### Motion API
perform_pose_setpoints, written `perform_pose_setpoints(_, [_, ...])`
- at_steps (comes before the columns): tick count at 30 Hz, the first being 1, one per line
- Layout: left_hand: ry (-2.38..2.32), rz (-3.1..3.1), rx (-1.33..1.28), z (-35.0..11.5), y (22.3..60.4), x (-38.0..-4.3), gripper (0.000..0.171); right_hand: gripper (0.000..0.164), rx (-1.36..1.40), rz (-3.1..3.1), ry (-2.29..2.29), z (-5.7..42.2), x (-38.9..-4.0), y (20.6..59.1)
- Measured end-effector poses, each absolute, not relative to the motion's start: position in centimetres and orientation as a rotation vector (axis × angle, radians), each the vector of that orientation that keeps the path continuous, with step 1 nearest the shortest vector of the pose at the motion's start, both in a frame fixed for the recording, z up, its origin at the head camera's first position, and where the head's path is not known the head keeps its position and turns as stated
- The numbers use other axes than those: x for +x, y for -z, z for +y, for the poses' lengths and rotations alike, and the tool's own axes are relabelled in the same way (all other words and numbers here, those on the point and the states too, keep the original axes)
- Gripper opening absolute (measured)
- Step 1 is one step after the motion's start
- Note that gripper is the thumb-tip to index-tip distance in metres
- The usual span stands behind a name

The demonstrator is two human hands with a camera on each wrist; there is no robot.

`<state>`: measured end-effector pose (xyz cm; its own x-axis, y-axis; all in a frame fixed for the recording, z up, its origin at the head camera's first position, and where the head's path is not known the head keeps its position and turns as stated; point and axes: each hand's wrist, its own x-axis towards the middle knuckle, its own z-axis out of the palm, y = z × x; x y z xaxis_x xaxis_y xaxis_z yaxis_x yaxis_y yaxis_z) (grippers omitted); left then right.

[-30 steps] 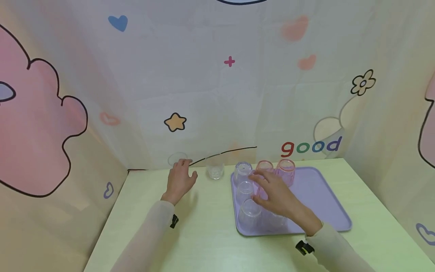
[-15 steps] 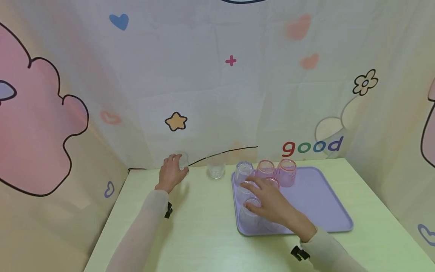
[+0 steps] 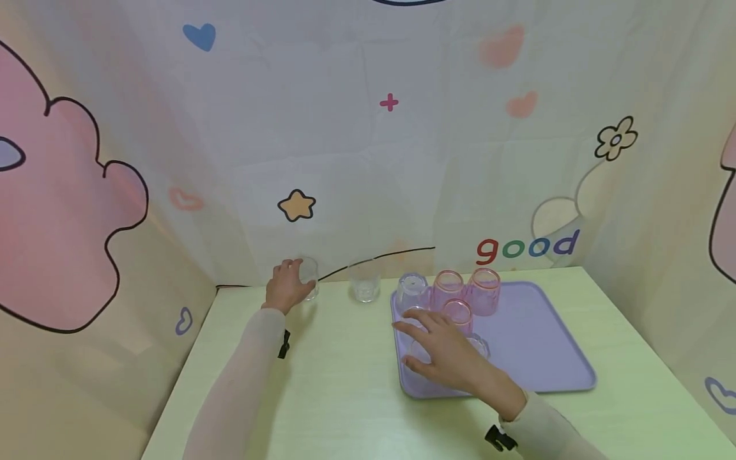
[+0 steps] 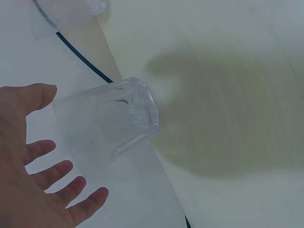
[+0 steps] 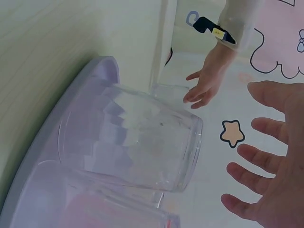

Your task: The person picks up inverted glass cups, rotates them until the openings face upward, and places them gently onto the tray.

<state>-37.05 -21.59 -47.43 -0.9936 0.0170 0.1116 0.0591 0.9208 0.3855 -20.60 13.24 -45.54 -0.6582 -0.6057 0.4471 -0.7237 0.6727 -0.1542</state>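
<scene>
My left hand (image 3: 284, 287) is beside a clear drinking glass (image 3: 309, 273) that stands upright at the back left of the table. In the left wrist view that glass (image 4: 104, 126) lies past the spread fingertips, thick base down. My right hand (image 3: 443, 351) hovers above the front left of the purple tray (image 3: 529, 332), fingers spread and holding nothing. Below it, in the right wrist view, a clear glass (image 5: 133, 137) stands upside down on the tray, clear of the fingers (image 5: 251, 180). The hand partly hides the front glasses in the head view.
Another clear glass (image 3: 365, 286) stands upright between the left hand and the tray. Pink glasses (image 3: 484, 294) and a clear glass (image 3: 412, 294) stand upside down at the tray's back. A printed curtain (image 3: 345, 160) hangs behind the table.
My left hand has moved left and away from me, to the left side of the far clear glass. The right hand has drifted left and nearer over the tray, uncovering the pink glasses.
</scene>
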Motion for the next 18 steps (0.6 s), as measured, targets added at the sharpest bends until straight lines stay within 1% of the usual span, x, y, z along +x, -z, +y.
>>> perform_pose_setpoints(18, [0.531, -3.071, -0.070, -21.4, 47.8, -38.5, 0.074, 0.054, 1.067, -2.554, -0.442, 12.9, -20.0, 45.7])
